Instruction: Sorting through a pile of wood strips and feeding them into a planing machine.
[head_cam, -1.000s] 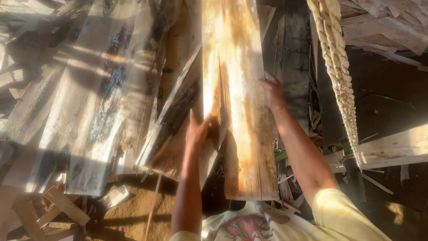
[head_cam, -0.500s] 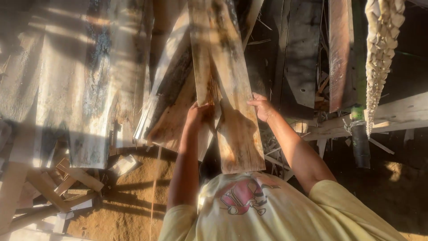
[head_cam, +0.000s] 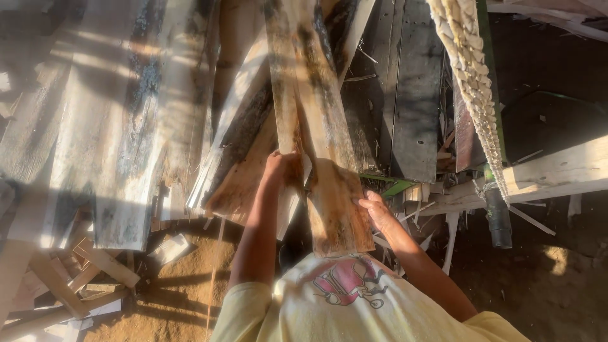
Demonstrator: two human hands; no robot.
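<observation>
A long weathered wooden plank [head_cam: 320, 133] with dark stains runs from the top of the view down to my chest, lying on a pile of other boards. My left hand [head_cam: 283, 168] grips the plank's left edge about halfway up. My right hand [head_cam: 376, 210] holds its right edge near the lower end. The plank's near end [head_cam: 342, 237] hangs just above my yellow shirt.
Grey, blackened planks [head_cam: 120, 120] are stacked to the left, dark boards [head_cam: 415, 95] to the right. A thick braided rope [head_cam: 472, 76] hangs at the upper right over a pale beam [head_cam: 557, 174]. Wood offcuts [head_cam: 82, 266] and sawdust [head_cam: 183, 285] lie at the lower left.
The plank has slid down toward me and looks darker. My right hand has dropped from high on the right edge to near the lower end; my left hand stays on the left edge.
</observation>
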